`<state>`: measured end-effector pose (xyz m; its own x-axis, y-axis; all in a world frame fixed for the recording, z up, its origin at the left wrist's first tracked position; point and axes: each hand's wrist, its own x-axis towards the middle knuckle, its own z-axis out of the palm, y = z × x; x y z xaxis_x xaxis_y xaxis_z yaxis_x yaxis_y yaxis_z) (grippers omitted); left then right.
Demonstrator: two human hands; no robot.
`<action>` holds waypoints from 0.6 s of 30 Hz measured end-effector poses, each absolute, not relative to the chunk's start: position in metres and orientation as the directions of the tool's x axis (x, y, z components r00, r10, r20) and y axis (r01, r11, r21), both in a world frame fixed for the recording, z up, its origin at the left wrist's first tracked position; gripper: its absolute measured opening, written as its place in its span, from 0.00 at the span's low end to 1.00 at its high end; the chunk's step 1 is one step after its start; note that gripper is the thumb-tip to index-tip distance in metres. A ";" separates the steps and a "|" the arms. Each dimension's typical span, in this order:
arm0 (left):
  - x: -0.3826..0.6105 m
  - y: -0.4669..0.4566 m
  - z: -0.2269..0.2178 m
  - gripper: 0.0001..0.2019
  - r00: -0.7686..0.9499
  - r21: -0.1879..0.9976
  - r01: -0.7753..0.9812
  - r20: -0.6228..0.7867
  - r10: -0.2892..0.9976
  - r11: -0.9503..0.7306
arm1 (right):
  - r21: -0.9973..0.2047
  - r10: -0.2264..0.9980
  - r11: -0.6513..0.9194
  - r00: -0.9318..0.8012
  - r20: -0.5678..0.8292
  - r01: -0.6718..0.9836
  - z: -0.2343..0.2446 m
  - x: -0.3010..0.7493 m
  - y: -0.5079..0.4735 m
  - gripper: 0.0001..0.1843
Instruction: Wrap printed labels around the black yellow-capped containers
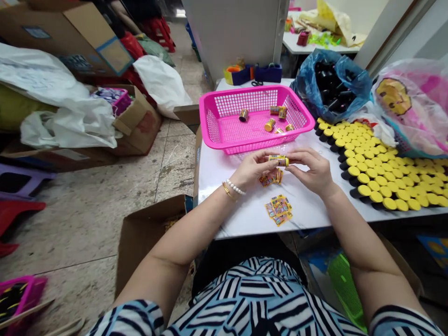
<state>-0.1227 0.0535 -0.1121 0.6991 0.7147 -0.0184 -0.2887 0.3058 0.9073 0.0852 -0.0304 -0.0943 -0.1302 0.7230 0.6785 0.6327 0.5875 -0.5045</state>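
Note:
My left hand pinches a small yellow cylinder with a printed wrapper, held sideways above the table. At its other end my right hand is closed, thumb and fingertips touching the cylinder's yellow end. Just below my fingers lies a small pile of printed labels. A second pile of yellow and pink labels is nearer the table's front edge. Behind my hands stands a pink plastic basket with several wrapped cylinders lying in it.
On the right, many yellow-topped black cylinders stand in tight rows. Behind them are a blue bag of black parts and a printed plastic bag. Scissors lie behind the basket. An open cardboard box stands beside my left arm.

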 end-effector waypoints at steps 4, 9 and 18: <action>-0.125 0.053 -0.124 0.23 0.705 0.943 -0.255 0.028 0.709 0.216 | -0.697 0.816 0.477 0.025 0.578 0.535 -0.122 0.076 -0.032 0.17; -0.126 0.051 -0.125 0.21 0.738 0.962 -0.128 -0.070 0.671 0.241 | -0.906 0.935 0.312 0.075 0.346 0.284 -0.126 0.075 -0.034 0.20; -0.127 0.045 -0.121 0.28 0.882 0.813 -0.199 -0.096 0.462 0.547 | -0.869 0.878 0.448 0.079 0.471 0.209 -0.117 0.077 -0.036 0.10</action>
<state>-0.1266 0.0445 -0.1208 0.8816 0.4622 -0.0957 -0.1985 0.5471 0.8131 0.0774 -0.0363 -0.1167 0.0787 0.8784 0.4714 0.2091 0.4478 -0.8693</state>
